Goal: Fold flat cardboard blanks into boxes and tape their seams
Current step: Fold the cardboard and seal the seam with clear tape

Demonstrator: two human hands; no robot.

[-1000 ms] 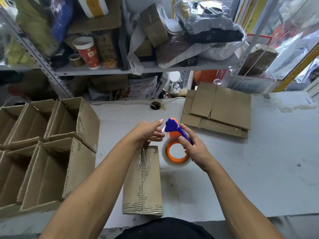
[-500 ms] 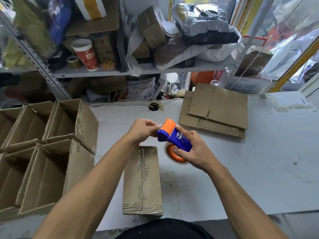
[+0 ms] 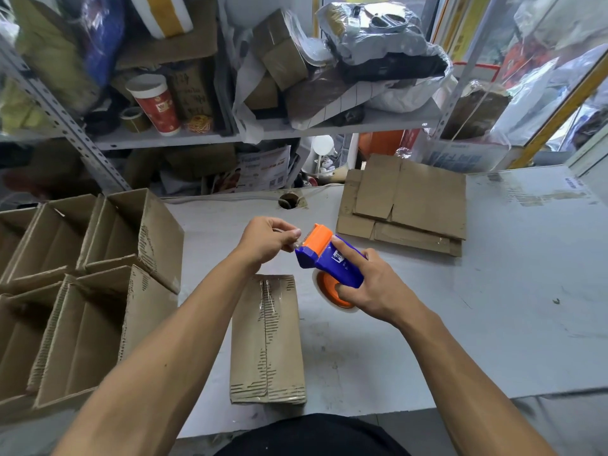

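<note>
Since the earlier frames the blue and orange plastic tape dispenser (image 3: 329, 260) has been tipped over, so its orange roll core now faces down and its blue body faces up, and both hands have risen slightly above the table.

At the far left, the open folded brown cardboard boxes (image 3: 82, 284) stand packed together on the grey worktable (image 3: 493, 324). The left hand (image 3: 266, 241) has its thumb and forefinger closed on what looks like the loose end of clear tape at the dispenser's orange mouth; the strip itself is too faint to confirm. Below the hands, near the table's front edge, the taped brown cardboard box (image 3: 267, 340) lies with a glossy strip along its centre seam. The right hand (image 3: 368, 291) wraps the dispenser, forefinger along the blue top and thumb in the roll.

Farther right, the stack of flat brown cardboard blanks (image 3: 408, 205) lies at the far side.

The tape end will likely be light, thin and sticky, apt to fold onto itself, so pinching it at the very tip seems right. The box is probably light and stiff; its long edges suit holding.
</note>
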